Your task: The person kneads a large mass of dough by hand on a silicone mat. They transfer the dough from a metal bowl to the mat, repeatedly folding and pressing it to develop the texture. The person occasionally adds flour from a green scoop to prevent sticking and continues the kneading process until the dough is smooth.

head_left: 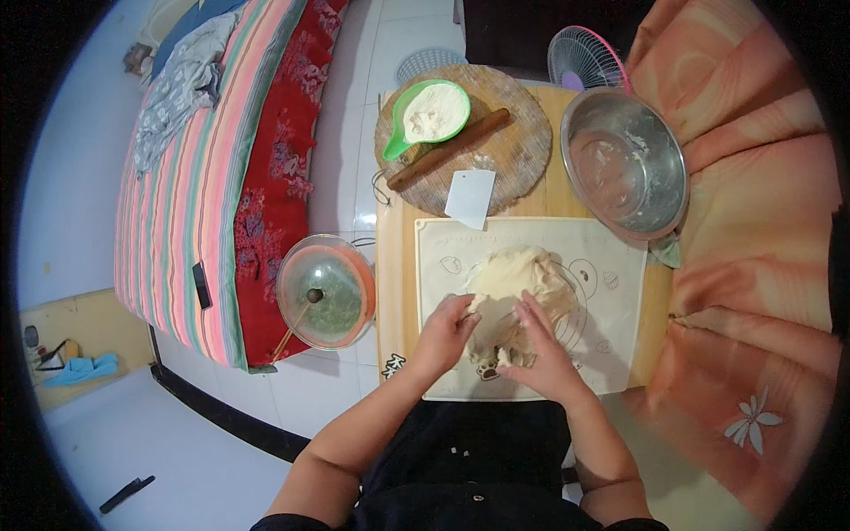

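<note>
A large, uneven lump of pale dough [522, 274] lies on a cream silicone mat [615, 363] printed with line drawings. My left hand [448, 333] is at the dough's near left edge, fingers bent and thumb apart from them. On the near right side, my right hand [547, 356] has its fingers stretched toward the dough and its thumb spread away. A small ragged bit of dough shows by that thumb. Neither hand wraps round the lump. Part of the dough's near side lies in shadow between my hands.
Beyond the mat, a round wooden board [522, 159] bears a green scoop of flour [434, 113], a rolling pin [447, 152] and a white card [470, 196]. A floury steel basin [624, 164] stands right. A glass-lidded pot [323, 296] is left, beside the striped bed [190, 239].
</note>
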`<state>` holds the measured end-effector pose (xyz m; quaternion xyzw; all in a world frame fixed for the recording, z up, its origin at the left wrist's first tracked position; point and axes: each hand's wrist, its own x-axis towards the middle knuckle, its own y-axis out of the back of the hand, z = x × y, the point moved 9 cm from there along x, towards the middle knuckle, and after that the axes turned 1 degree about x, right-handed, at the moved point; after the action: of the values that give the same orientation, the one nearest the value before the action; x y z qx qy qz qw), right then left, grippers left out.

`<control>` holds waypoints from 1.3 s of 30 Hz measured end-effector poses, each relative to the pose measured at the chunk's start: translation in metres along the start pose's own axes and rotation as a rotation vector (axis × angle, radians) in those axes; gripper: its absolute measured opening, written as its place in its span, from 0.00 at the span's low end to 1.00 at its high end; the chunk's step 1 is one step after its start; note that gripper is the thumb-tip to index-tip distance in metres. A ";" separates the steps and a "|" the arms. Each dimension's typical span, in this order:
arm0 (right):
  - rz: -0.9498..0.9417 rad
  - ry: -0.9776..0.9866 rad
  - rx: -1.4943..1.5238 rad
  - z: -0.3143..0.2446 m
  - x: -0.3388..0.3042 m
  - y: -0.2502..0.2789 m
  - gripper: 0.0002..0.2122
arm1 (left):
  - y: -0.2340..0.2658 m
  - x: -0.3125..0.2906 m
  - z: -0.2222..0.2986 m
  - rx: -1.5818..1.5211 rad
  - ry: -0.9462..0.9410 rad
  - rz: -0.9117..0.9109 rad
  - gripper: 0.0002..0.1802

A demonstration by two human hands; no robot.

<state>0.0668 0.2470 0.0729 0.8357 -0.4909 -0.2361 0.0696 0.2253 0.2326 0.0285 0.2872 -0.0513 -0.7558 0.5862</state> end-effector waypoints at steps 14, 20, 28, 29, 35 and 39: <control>-0.113 -0.056 -0.705 0.090 0.025 -0.054 0.45 | -0.100 -0.002 -0.012 1.104 -0.392 -0.221 0.34; -0.291 -0.108 -0.460 0.080 0.028 -0.037 0.45 | -0.082 0.027 -0.001 0.630 -0.127 -0.533 0.31; -0.114 -0.205 1.207 0.024 -0.010 0.013 0.39 | -0.030 0.001 0.047 -0.370 -0.032 -0.367 0.26; -0.118 -0.180 1.350 0.018 -0.009 0.009 0.39 | -0.043 -0.004 0.047 -0.559 0.016 -0.390 0.27; 0.150 -0.220 0.290 0.025 -0.002 0.010 0.42 | -0.083 -0.013 0.027 -0.753 0.292 -0.592 0.30; 0.209 -0.006 -0.368 0.000 -0.002 0.005 0.43 | -0.082 -0.011 0.013 -0.575 0.147 -0.469 0.16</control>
<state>0.0622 0.2460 0.0754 0.7528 -0.5237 -0.3155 0.2438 0.1501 0.2642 0.0091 0.1683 0.2725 -0.8302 0.4562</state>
